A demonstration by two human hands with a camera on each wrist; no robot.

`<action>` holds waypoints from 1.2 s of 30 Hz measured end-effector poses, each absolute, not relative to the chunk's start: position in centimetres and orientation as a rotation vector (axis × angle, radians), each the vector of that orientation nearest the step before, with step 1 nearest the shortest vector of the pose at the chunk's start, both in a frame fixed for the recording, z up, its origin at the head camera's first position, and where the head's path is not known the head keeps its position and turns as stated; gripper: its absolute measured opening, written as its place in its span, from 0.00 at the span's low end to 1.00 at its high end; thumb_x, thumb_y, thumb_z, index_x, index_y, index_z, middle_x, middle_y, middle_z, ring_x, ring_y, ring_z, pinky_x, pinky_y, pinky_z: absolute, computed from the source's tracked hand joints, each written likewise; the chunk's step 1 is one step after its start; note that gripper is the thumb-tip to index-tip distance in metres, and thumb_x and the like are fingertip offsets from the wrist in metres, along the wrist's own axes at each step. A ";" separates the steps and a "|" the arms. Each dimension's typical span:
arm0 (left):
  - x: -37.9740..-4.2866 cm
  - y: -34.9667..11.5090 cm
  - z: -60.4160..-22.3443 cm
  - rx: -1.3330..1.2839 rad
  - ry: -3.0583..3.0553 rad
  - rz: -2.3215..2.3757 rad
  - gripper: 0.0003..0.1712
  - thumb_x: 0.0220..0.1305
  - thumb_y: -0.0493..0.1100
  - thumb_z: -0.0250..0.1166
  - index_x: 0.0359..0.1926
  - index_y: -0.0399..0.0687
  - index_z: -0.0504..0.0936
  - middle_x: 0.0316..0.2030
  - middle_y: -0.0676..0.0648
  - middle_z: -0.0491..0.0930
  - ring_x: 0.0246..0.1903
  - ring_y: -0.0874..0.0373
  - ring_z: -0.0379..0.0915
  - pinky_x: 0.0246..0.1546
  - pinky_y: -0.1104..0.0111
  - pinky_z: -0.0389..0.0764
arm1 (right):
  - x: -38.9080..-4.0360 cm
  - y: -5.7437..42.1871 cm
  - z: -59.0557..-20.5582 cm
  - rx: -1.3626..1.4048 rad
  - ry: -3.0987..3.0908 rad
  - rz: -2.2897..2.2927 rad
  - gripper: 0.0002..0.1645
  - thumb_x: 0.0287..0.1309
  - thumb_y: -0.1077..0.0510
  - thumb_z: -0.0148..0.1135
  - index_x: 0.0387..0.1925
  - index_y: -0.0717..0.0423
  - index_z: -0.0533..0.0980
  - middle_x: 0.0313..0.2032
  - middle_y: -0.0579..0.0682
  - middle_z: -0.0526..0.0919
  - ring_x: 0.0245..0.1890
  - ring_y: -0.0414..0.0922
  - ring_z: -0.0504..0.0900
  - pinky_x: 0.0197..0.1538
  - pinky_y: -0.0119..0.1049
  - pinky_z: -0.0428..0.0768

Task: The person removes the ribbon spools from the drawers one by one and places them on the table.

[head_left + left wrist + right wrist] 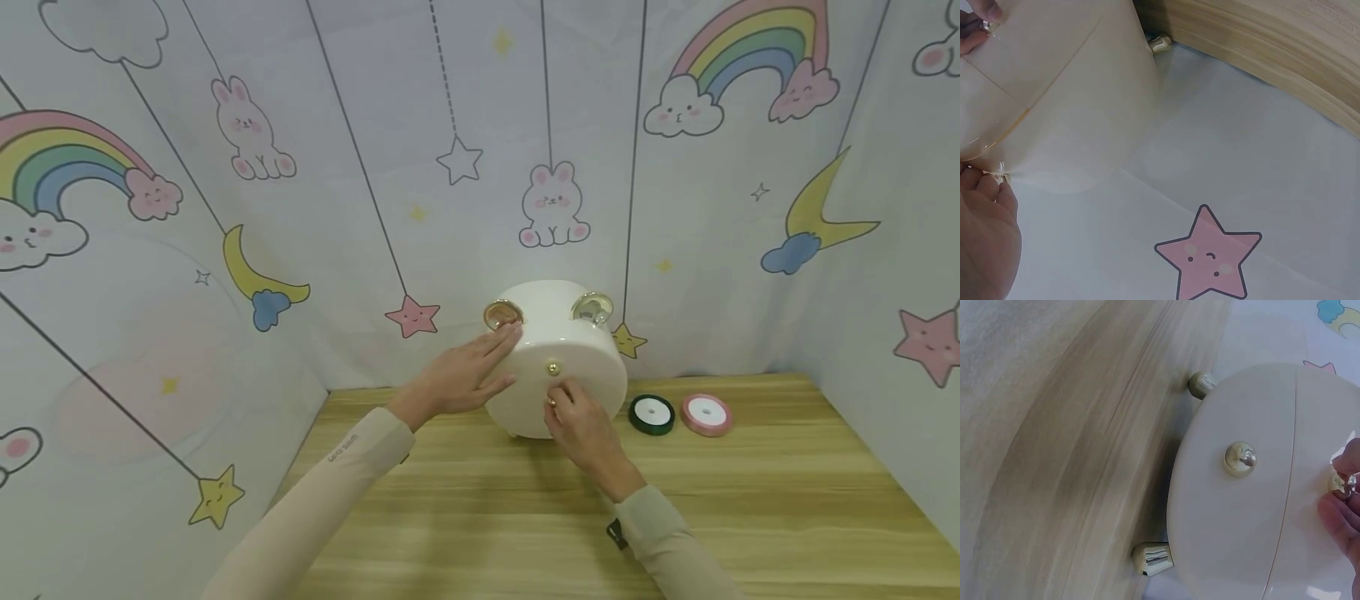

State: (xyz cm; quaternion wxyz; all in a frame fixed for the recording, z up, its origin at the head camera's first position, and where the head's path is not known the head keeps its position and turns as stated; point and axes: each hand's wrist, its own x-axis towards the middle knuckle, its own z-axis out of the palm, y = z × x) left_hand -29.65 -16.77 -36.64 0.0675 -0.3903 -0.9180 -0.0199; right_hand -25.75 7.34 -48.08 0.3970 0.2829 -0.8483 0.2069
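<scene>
A glossy white round drawer box [536,325] stands on the table, with gold ear-like rings on top, gold feet and gold knobs. My right hand [581,425] pinches one front knob [1340,482] between thumb and fingers. Above that hand shows another gold knob [553,367]; nearer the feet is a bare lower knob [1240,458]. A thin seam runs between the pinched knob and the lower one. My left hand [468,375], fingers extended, rests on the box's upper left side beside the left ear [503,314].
A dark green ribbon spool [652,414] and a pink ribbon spool [707,415] lie right of the box on the wood-grain table [465,517]. Behind the box hangs a printed cloth backdrop [360,100], which also lines both sides.
</scene>
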 end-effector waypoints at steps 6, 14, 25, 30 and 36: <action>-29.4 -16.6 -36.4 -1.177 -2.786 -0.058 0.43 0.83 0.64 0.43 0.86 0.55 0.38 0.86 0.51 0.41 0.84 0.50 0.48 0.82 0.55 0.62 | -25.1 7.7 -48.5 0.740 -2.097 0.505 0.19 0.50 0.65 0.81 0.43 0.64 0.82 0.41 0.56 0.83 0.37 0.48 0.85 0.38 0.39 0.89; -29.2 -16.7 -36.3 -1.162 -2.789 -0.038 0.43 0.83 0.64 0.43 0.86 0.55 0.38 0.86 0.51 0.41 0.84 0.51 0.49 0.83 0.55 0.62 | -24.1 8.3 -49.8 0.855 -2.022 0.382 0.20 0.48 0.62 0.80 0.43 0.61 0.83 0.37 0.53 0.83 0.32 0.47 0.82 0.33 0.37 0.84; -29.2 -16.6 -36.2 -1.163 -2.783 -0.048 0.43 0.83 0.63 0.44 0.86 0.53 0.39 0.86 0.50 0.41 0.84 0.51 0.48 0.83 0.55 0.62 | -24.4 9.7 -51.6 1.027 -2.117 0.245 0.14 0.53 0.61 0.76 0.41 0.58 0.82 0.37 0.50 0.80 0.31 0.43 0.78 0.31 0.35 0.82; -29.1 -16.6 -36.3 -1.158 -2.796 -0.061 0.43 0.83 0.63 0.44 0.86 0.54 0.39 0.86 0.51 0.40 0.84 0.51 0.47 0.83 0.55 0.62 | -25.0 10.2 -52.2 1.082 -2.126 0.161 0.11 0.74 0.60 0.55 0.44 0.60 0.82 0.37 0.51 0.82 0.33 0.44 0.80 0.34 0.36 0.83; -28.9 -16.5 -36.2 -1.166 -2.772 -0.072 0.43 0.83 0.62 0.46 0.86 0.53 0.40 0.86 0.50 0.42 0.84 0.51 0.49 0.82 0.54 0.64 | -25.6 10.3 -52.5 1.099 -2.141 -0.021 0.12 0.67 0.62 0.61 0.48 0.60 0.83 0.42 0.52 0.85 0.40 0.46 0.84 0.41 0.36 0.87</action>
